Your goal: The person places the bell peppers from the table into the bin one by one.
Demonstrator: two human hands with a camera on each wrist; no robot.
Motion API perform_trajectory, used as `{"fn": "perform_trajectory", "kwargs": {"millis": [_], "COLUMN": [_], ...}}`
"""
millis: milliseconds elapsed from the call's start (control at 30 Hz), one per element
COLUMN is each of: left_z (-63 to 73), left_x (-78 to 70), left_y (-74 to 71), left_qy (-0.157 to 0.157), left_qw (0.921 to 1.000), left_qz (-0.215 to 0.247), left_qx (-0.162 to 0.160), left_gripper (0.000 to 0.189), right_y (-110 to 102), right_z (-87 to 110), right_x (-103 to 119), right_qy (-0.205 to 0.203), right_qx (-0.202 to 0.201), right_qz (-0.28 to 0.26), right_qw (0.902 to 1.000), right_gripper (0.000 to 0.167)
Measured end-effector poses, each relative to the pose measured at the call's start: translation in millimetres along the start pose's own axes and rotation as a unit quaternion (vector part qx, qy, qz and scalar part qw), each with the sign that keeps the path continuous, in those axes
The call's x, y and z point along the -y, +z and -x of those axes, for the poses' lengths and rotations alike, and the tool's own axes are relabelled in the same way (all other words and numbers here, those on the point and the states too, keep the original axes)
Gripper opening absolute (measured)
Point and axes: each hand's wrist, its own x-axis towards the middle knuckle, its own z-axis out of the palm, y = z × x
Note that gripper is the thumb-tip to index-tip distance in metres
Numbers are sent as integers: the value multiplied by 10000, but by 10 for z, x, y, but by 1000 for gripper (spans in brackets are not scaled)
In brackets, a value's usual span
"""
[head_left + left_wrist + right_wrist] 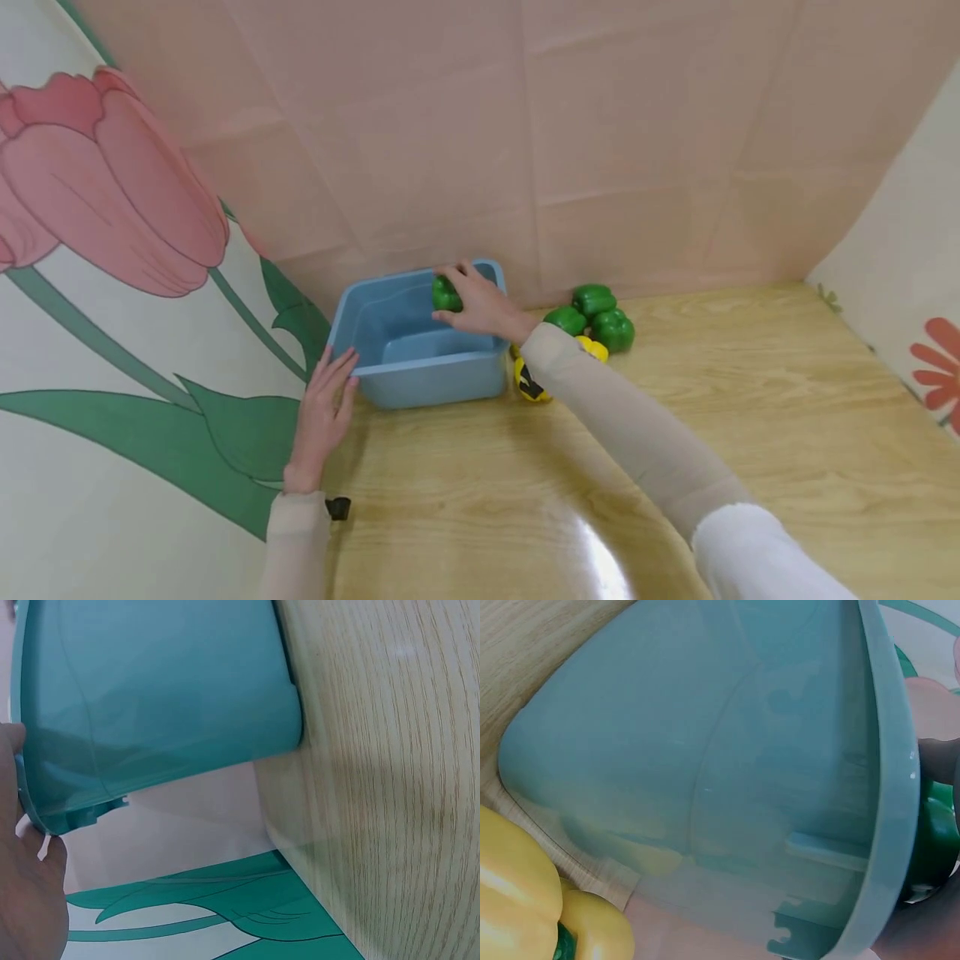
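A blue plastic tub (431, 383) stands on the wooden table against the back wall. My right hand (480, 302) reaches over its right side and grips a green bell pepper (446, 295) above the tub's inside. In the right wrist view, that green pepper (936, 836) shows past the tub's rim (900, 780), between thumb and fingers. My left hand (324, 404) rests with extended fingers on the tub's front left corner. The left wrist view has the left hand (30, 892) at the rim, beside the tub's outer wall (165, 697).
Several green bell peppers (613, 330) sit right of the tub, with yellow peppers (592, 348) partly behind my right forearm. In the right wrist view, yellow peppers (514, 885) lie close to the tub. A painted wall (172, 350) borders the table at left; a small black object (338, 508) is near my left wrist.
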Motion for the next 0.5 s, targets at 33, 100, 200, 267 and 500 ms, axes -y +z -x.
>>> {"fn": "perform_trajectory", "kwargs": {"millis": [33,100,200,267,500], "left_z": [-2,-4,2,5,-9], "left_x": [5,12,10,3,-21], "left_y": [2,6,6,4,-2], "left_qy": [28,91,94,61,27], "left_qw": [10000,9999,9999,9999,10000], "left_qz": [3,-6,-14,-17,-7], "left_qx": [-39,-108,-134,-102,-59], "left_gripper": [40,40,40,40,40], "right_y": [4,17,45,63,97], "right_z": [-4,-9,-5,-1,-1], "right_x": [-2,-9,-25,-39,-70], "right_qy": [-8,-29,-24,-17,30], "right_qx": [17,77,169,181,139], "right_qz": [5,46,132,163,167], "right_qw": [10000,10000,9998,9997,9998], "right_gripper": [78,79,79,79,78]}}
